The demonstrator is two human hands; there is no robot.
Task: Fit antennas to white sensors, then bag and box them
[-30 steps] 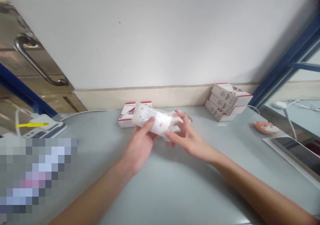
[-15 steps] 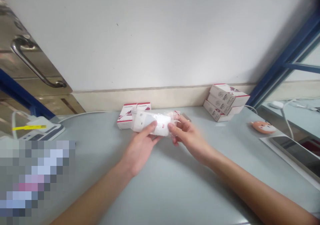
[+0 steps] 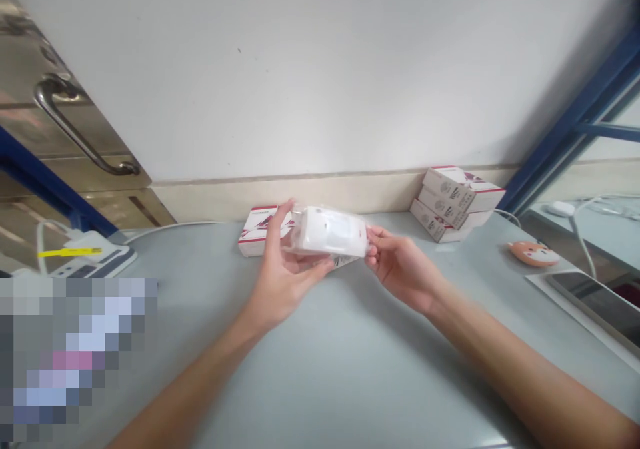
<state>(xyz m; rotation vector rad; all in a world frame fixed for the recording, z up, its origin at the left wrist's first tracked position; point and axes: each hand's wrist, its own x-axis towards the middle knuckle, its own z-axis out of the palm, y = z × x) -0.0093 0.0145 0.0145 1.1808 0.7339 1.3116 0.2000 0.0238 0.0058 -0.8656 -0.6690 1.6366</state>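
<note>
A white motion sensor [image 3: 333, 230], wrapped in a clear plastic bag, is held above the tabletop, its pale lens window facing up. My right hand [image 3: 400, 262] pinches its right end between thumb and fingers. Around its left end is my left hand [image 3: 283, 269], open, with index finger and thumb spread wide apart. Some of the left fingers go under the bag, and I cannot see how far they touch it. Behind the left hand lies a white and red box [image 3: 255, 232], partly covered. Under the sensor, a printed edge of another box [image 3: 346, 260] shows.
Several white and red boxes [image 3: 457, 202] are stacked at the back right against the wall. An orange animal-faced mouse [image 3: 534, 254] and a dark flat device [image 3: 595, 302] lie at right. A power strip [image 3: 95, 259] with a cable sits left, above a pixelated area.
The sensor has shifted right and slightly up. My left hand has loosened from its grip on the sensor and spread its fingers; my right hand has moved a little right with the sensor's end.
</note>
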